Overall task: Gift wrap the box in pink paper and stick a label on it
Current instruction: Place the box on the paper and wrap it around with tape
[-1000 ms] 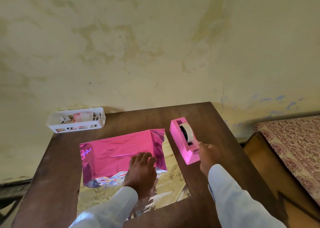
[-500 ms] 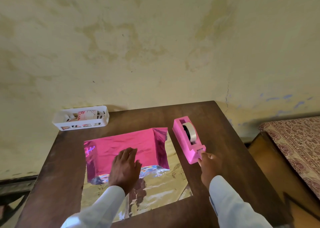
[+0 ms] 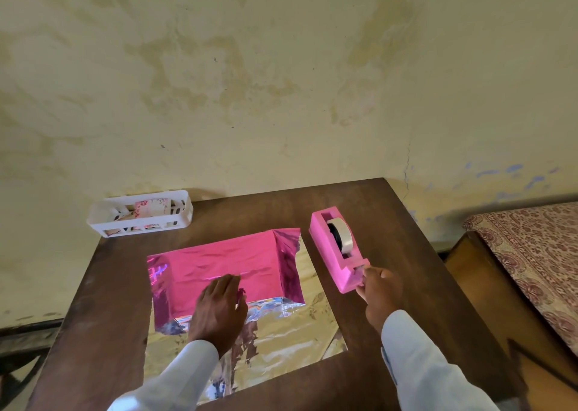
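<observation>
Stained yellow wall (image 3: 281, 82) rises behind a dark wooden table (image 3: 103, 301). The left hand (image 3: 219, 310) lies flat, fingers straight, pressing pink foil paper (image 3: 225, 260) onto the box hidden beneath them. The sheet's silver underside (image 3: 281, 332) spreads back past the wrist. The right hand (image 3: 380, 295) pinches the near cutter end of a pink tape dispenser (image 3: 331, 251) with thumb and curled fingers, and the tape roll (image 3: 344, 234) is just beyond the fingertips. Well beyond the left fingertips sits a white basket (image 3: 103, 220).

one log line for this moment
left hand: presses on pink paper | right hand: grips tape dispenser at cutter end | wrap: side ends open
</observation>
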The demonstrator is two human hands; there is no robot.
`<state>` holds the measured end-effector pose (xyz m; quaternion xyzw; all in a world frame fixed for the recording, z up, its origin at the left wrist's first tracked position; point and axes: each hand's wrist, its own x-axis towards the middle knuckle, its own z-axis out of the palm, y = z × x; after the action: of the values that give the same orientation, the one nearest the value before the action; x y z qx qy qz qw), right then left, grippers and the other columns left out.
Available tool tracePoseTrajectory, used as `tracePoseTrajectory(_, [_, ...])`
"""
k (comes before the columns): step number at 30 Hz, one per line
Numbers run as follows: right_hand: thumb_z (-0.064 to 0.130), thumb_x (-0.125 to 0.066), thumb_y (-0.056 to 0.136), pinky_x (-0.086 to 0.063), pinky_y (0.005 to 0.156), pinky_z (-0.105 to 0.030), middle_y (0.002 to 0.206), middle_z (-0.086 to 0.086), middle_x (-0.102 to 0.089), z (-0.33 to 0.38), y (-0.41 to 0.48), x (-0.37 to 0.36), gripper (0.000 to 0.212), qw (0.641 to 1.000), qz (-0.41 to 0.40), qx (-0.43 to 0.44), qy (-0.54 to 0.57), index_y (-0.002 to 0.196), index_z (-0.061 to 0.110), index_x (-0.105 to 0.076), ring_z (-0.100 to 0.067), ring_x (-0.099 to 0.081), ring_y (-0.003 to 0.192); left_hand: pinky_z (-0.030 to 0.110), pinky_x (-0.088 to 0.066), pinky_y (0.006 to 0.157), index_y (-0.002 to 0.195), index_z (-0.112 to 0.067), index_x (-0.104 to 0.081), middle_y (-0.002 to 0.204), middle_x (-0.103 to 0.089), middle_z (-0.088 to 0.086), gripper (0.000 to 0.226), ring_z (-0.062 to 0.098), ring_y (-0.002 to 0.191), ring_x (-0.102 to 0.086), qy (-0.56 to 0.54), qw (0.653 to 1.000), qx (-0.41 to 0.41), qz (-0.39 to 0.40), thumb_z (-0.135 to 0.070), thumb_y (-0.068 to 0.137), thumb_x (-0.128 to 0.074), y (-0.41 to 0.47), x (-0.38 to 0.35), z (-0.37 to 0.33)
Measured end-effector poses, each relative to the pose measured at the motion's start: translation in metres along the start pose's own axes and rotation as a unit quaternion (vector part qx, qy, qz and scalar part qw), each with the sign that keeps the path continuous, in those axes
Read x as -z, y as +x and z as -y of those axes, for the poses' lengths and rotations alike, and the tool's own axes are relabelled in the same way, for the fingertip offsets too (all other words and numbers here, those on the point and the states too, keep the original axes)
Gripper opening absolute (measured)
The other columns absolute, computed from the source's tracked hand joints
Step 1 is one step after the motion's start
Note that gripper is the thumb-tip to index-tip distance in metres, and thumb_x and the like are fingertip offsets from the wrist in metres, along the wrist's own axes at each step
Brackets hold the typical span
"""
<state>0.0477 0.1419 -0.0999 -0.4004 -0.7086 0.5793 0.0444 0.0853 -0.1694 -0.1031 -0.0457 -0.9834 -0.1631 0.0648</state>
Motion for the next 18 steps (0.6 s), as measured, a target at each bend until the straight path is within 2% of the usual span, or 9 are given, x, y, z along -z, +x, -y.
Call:
tracePoseTrajectory(4, [0.033, -0.064, 0.096, -0.060, 0.084, -0.042, 0.099, -0.007, -0.069, -0.001, 0.000, 0.002, 0.021, 1.000, 0.009, -0.019, 0.013, 0.106, 0.015, -0.066, -0.024, -0.068, 0.087, 0.039, -0.054, 0.081, 0.114, -0.011, -0.065, 0.105, -0.067, 0.004, 0.043, 0.027, 0.095, -0.062, 0.004, 1.000, -0.012, 0.003, -0.035, 0.088, -0.040, 0.000, -0.001, 0.002])
tracePoseTrajectory(8, [0.035, -0.062, 0.097, -0.060, 0.079, -0.035, 0.099, -0.006, -0.071, -0.009, -0.003, 0.007, 0.024, 1.000, 0.020, -0.009, -0.016, 0.106, 0.014, -0.067, -0.022, -0.069, 0.087, 0.038, -0.054, 0.080, 0.112, -0.013, -0.065, 0.104, -0.066, 0.002, 0.041, 0.025, 0.093, -0.061, 0.000, 1.000, -0.012, 0.001, -0.035, 0.089, -0.039, 0.001, -0.001, 0.002])
tracePoseTrajectory(11, [0.036, -0.061, 0.097, -0.059, 0.083, -0.039, 0.098, -0.007, -0.071, -0.011, -0.006, 0.009, 0.025, 1.000, 0.017, -0.006, -0.016, 0.104, 0.013, -0.067, -0.022, -0.069, 0.088, 0.038, -0.054, 0.080, 0.112, -0.012, -0.065, 0.103, -0.066, 0.003, 0.041, 0.026, 0.092, -0.062, -0.004, 1.000, -0.010, 0.003, -0.035, 0.088, -0.040, 0.000, -0.002, 0.003])
tracePoseTrajectory(15, [0.038, -0.060, 0.097, -0.055, 0.074, -0.030, 0.102, -0.006, -0.071, -0.011, -0.009, 0.010, 0.028, 0.999, 0.009, -0.001, -0.041, 0.107, 0.013, -0.067, -0.021, -0.067, 0.088, 0.038, -0.053, 0.079, 0.111, -0.013, -0.064, 0.102, -0.065, 0.002, 0.038, 0.024, 0.091, -0.060, -0.002, 1.000, -0.008, 0.014, -0.034, 0.089, -0.042, 0.000, -0.004, 0.004])
tracePoseTrajectory(18, [0.034, -0.059, 0.099, -0.050, 0.072, -0.029, 0.104, -0.008, -0.069, -0.008, -0.012, 0.007, 0.027, 0.999, 0.000, -0.010, -0.049, 0.110, 0.011, -0.065, -0.022, -0.065, 0.090, 0.038, -0.053, 0.079, 0.110, -0.013, -0.064, 0.101, -0.065, 0.002, 0.038, 0.024, 0.091, -0.060, -0.003, 1.000, -0.010, 0.019, -0.034, 0.088, -0.041, 0.000, -0.004, 0.004])
